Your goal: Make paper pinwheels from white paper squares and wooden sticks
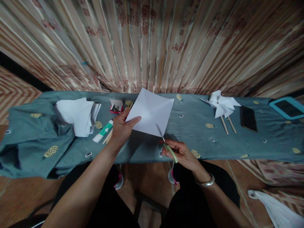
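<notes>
My left hand [123, 126] pinches the left side of a white square sheet of paper [152, 109], thumb on top. Diagonal creases cross the sheet, which is held up above the cloth. In my right hand [181, 153] is a pair of scissors [169, 150] with light green handles. Its blades meet the sheet at the near right corner, pointing toward the middle. Close by my left hand lie a green and white glue stick or tube [103, 131], some thin wooden sticks [108, 137] and a small red and white box [116, 106] of dark metal pins.
A stack of white paper [78, 115] lies on the left of the blue-green cloth [142, 152]. To the right are white paper pinwheels [220, 103] on sticks, a dark phone [248, 118] and a blue-framed tablet [287, 107]. A pleated curtain [152, 47] hangs behind.
</notes>
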`<state>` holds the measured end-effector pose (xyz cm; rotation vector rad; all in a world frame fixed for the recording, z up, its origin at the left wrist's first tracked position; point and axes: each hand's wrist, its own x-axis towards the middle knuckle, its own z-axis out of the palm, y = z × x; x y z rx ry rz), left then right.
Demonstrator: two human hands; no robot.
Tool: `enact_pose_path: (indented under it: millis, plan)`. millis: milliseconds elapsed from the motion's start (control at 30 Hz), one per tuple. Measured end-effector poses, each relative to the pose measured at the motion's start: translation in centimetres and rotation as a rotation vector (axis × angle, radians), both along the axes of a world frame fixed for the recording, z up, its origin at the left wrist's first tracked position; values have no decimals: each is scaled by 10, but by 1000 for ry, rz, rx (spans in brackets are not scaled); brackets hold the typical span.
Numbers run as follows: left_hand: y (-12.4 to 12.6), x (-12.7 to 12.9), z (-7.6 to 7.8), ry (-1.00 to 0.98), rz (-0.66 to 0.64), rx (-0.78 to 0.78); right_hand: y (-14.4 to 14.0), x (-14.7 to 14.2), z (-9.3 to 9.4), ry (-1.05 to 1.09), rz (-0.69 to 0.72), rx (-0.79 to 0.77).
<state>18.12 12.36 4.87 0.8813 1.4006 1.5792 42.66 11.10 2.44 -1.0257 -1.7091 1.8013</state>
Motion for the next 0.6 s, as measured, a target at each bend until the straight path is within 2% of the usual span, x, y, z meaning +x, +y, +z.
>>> enact_pose_path:
  millis: [367,600]
  plan:
    - [1,0,-1,-13,1,-12,0,1,-8,28,-24,-121]
    - [0,1,1,-8,-15,-22,0,0,-7,18,-29,-88]
